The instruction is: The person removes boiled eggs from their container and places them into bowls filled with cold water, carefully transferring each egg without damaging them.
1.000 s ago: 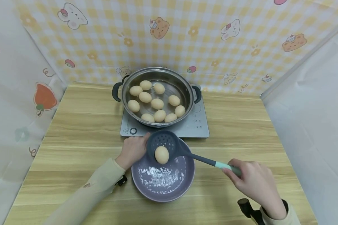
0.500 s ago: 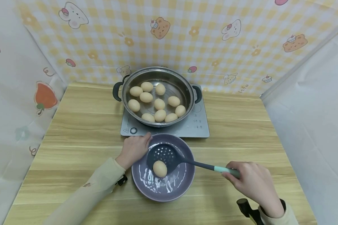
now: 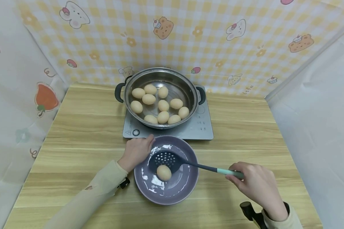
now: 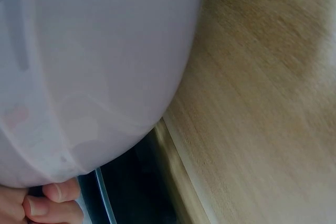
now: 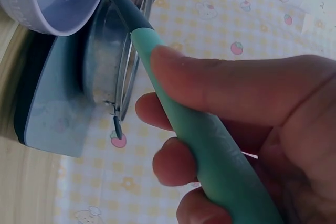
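Observation:
My right hand (image 3: pixel 256 184) grips the green handle of a slotted spoon (image 3: pixel 204 167); in the right wrist view the thumb and fingers wrap around that handle (image 5: pixel 210 145). The spoon's dark perforated head lies inside a purple bowl (image 3: pixel 175 195). A beige egg (image 3: pixel 164 172) sits at the head's near edge; whether it still rests on the spoon or on the bowl's bottom I cannot tell. My left hand (image 3: pixel 136 152) holds the bowl's rim at the far left. In the left wrist view its curled fingertips (image 4: pixel 55 203) show beside the bowl's wall (image 4: pixel 115 77).
Behind the bowl, a steel pot (image 3: pixel 190 114) with black side handles stands on a silver induction cooker (image 3: pixel 203 127). Several eggs (image 3: pixel 163 117) lie in its water. A wooden tabletop (image 3: pixel 89 127) is bordered by a yellow checked back wall (image 3: pixel 183 41) and white side walls.
The slotted spoon has come down and nearer into the bowl. The egg has shifted to the head's near edge. My left hand stays on the rim.

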Motion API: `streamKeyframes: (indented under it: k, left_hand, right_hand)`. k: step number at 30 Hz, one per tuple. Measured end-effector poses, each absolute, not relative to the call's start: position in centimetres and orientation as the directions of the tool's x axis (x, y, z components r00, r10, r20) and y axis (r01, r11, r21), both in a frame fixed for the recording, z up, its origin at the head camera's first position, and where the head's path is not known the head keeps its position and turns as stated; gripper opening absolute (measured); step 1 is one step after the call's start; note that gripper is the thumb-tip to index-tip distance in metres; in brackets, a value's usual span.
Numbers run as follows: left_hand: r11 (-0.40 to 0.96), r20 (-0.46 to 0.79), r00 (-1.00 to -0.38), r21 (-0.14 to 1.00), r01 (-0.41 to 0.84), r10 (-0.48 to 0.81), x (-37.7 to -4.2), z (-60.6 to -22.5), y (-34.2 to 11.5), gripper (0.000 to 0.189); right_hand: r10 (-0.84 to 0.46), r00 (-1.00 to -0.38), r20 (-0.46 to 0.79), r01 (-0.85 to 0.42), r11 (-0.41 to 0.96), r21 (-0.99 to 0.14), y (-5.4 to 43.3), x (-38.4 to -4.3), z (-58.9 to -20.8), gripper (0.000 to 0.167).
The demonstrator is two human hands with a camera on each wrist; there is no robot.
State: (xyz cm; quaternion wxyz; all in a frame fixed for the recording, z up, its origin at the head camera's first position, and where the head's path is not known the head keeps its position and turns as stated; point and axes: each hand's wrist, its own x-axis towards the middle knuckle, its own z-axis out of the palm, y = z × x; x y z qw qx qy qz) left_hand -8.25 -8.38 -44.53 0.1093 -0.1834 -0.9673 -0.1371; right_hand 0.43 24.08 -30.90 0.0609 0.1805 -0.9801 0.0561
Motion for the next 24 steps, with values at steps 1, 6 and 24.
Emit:
streamKeyframes:
  k: [1,6,24]
  left_hand:
    - [0.895,0.268,-0.907,0.225,0.387,0.325,-8.2,-44.5,-8.4,0.021]
    - [0.892,0.309,-0.893,0.214,0.399,0.326,-8.2,-44.7,-8.4,0.022]
    - [0.891,0.303,-0.895,0.218,0.398,0.326,-8.1,-45.0,-8.6,0.014]
  right_hand:
    - [-0.351,-0.924,0.150,-0.366,0.927,-0.086,24.1,0.4,-30.9,0.022]
    - [-0.341,-0.922,0.181,-0.361,0.928,-0.092,24.0,0.4,-30.9,0.023]
    - [-0.281,-0.951,0.128,-0.307,0.910,-0.280,24.6,-1.5,-29.6,0.008]
